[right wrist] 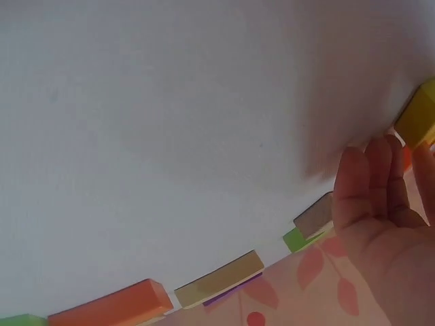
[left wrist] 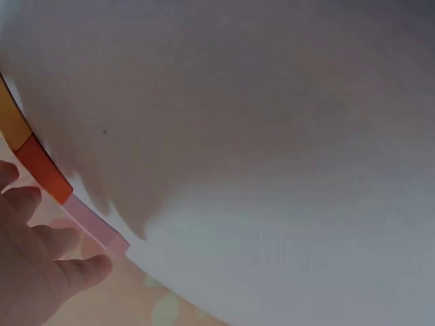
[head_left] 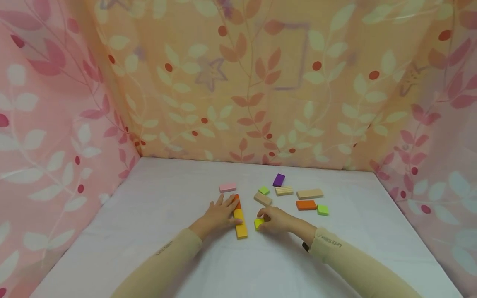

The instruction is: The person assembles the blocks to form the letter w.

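Right now your right hand (head_left: 279, 219) pinches the yellow block (head_left: 258, 224) between thumb and index finger, with the block at nine o'clock of the palm and low over the white table (head_left: 208, 265). Hold it by its sides and square its edges before letting go; a light pinch should stop it twisting. The wrist lies low, the forearm coming in from four o'clock; how the fingertips seat on the block is hard to tell, as the fingers cover much of it.

Farther toward nine, your left hand (head_left: 219, 214) lies with fingers loosely spread, touching the orange-red block (head_left: 237, 202) and the amber stretch (head_left: 242, 231) that runs from it toward six. Press only enough there to steady the row, since a hard push could skew it.

Beyond, the pink block (head_left: 227, 188) sits near the left fingertips at twelve. From the right hand, the tan block (head_left: 263, 199) lies at eleven, the purple block (head_left: 278, 180) at twelve, and the orange block (head_left: 306, 205) at two.
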Action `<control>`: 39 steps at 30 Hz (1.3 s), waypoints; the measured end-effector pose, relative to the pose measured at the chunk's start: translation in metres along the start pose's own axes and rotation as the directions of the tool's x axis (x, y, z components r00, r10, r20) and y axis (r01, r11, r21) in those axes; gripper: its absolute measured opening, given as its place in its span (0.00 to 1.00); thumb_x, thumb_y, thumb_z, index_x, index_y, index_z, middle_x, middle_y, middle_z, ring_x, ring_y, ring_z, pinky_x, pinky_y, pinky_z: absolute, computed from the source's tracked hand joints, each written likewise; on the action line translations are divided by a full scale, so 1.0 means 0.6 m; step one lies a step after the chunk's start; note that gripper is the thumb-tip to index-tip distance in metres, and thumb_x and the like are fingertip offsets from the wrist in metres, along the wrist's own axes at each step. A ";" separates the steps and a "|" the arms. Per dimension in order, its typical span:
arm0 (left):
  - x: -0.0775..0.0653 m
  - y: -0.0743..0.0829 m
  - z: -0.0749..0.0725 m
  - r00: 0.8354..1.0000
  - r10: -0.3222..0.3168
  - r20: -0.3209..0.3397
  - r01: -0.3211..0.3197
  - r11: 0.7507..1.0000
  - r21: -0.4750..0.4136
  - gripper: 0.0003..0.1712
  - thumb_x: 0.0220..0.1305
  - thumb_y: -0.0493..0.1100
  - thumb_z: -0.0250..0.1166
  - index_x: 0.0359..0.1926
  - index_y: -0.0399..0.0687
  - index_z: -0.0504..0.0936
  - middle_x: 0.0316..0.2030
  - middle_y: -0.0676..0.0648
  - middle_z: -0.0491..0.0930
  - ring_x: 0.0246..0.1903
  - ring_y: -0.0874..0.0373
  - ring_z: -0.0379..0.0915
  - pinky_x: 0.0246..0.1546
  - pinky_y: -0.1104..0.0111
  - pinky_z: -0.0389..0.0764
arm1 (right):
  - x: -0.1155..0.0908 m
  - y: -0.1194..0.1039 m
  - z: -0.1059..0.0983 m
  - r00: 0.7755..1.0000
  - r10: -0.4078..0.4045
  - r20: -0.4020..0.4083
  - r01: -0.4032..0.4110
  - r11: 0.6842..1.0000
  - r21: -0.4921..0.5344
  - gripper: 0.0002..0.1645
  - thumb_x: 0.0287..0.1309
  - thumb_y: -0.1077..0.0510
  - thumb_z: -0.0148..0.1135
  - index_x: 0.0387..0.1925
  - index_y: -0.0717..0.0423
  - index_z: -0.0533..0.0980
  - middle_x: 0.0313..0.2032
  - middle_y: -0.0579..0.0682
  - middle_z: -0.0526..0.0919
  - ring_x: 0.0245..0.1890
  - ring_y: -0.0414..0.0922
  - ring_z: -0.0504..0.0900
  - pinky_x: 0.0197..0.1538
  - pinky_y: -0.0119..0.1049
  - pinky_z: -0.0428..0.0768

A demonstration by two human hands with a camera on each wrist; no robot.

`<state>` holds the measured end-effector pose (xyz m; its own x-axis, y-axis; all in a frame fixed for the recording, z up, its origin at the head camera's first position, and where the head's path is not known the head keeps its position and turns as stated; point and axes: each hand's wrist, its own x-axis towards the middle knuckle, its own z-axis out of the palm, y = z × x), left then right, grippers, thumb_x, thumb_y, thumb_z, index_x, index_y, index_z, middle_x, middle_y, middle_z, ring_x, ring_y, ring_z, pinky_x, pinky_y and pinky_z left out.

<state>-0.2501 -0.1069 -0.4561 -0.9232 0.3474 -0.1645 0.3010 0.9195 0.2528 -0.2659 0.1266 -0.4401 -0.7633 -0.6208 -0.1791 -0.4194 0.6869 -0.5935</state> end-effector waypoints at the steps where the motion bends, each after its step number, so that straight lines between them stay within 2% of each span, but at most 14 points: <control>1: 0.001 0.001 0.001 1.000 -0.006 0.003 0.006 1.000 0.002 0.47 0.63 0.68 0.56 0.74 0.48 0.58 0.74 0.45 0.52 0.72 0.36 0.40 0.64 0.37 0.52 | 0.001 0.002 0.000 1.000 0.001 0.000 -0.001 1.000 0.006 0.15 0.55 0.62 0.70 0.44 0.61 0.79 0.31 0.48 0.76 0.33 0.44 0.72 0.41 0.40 0.75; 8: 0.006 0.005 0.004 0.999 -0.043 0.009 0.044 0.999 -0.011 0.45 0.62 0.69 0.58 0.73 0.51 0.61 0.74 0.46 0.54 0.72 0.37 0.42 0.64 0.37 0.51 | 0.003 0.005 0.005 1.000 0.000 0.025 -0.001 1.000 0.025 0.10 0.52 0.63 0.72 0.36 0.56 0.80 0.28 0.45 0.75 0.31 0.42 0.71 0.36 0.34 0.73; 14: 0.009 0.007 0.007 0.999 -0.047 -0.007 0.047 0.999 -0.018 0.45 0.61 0.69 0.59 0.73 0.52 0.63 0.73 0.47 0.56 0.72 0.37 0.44 0.64 0.36 0.51 | 0.001 0.004 0.011 0.997 -0.046 0.059 0.044 0.998 0.036 0.08 0.53 0.62 0.71 0.36 0.55 0.82 0.30 0.45 0.77 0.33 0.42 0.72 0.39 0.38 0.74; 19: 0.013 0.009 0.008 0.998 -0.056 -0.008 0.056 0.998 -0.018 0.46 0.60 0.69 0.60 0.72 0.53 0.64 0.73 0.48 0.56 0.71 0.38 0.46 0.64 0.37 0.52 | -0.003 -0.001 0.017 0.999 0.028 0.046 -0.030 0.998 0.052 0.05 0.55 0.62 0.70 0.33 0.51 0.82 0.32 0.44 0.77 0.36 0.43 0.72 0.44 0.42 0.75; 23: 0.013 0.010 0.007 0.998 -0.055 -0.013 0.054 0.998 -0.022 0.45 0.59 0.68 0.61 0.72 0.52 0.65 0.73 0.48 0.57 0.71 0.38 0.48 0.64 0.37 0.53 | -0.006 -0.010 0.025 0.994 0.072 0.079 -0.077 0.995 0.071 0.05 0.53 0.60 0.72 0.31 0.47 0.82 0.33 0.43 0.77 0.38 0.44 0.72 0.46 0.46 0.74; 30: 0.010 0.010 0.001 0.999 -0.047 -0.026 0.047 0.999 -0.015 0.45 0.60 0.67 0.61 0.72 0.51 0.65 0.72 0.47 0.58 0.71 0.37 0.47 0.63 0.36 0.52 | 0.001 -0.016 0.029 0.977 0.098 0.189 -0.120 0.987 0.110 0.05 0.54 0.58 0.71 0.30 0.47 0.81 0.34 0.46 0.73 0.37 0.45 0.70 0.41 0.41 0.70; 39: 0.009 0.010 -0.004 0.999 -0.053 -0.008 0.053 0.998 -0.018 0.45 0.60 0.66 0.61 0.72 0.50 0.64 0.73 0.46 0.57 0.71 0.37 0.47 0.63 0.36 0.52 | 0.007 -0.022 0.022 0.966 0.094 0.239 -0.135 0.978 0.161 0.05 0.55 0.59 0.70 0.29 0.51 0.79 0.32 0.47 0.72 0.36 0.44 0.70 0.38 0.38 0.66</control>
<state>-0.2536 -0.0999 -0.4531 -0.9397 0.2967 -0.1700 0.2475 0.9332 0.2606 -0.2569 0.1102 -0.4436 -0.6593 -0.6259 -0.4166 -0.2277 0.6943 -0.6827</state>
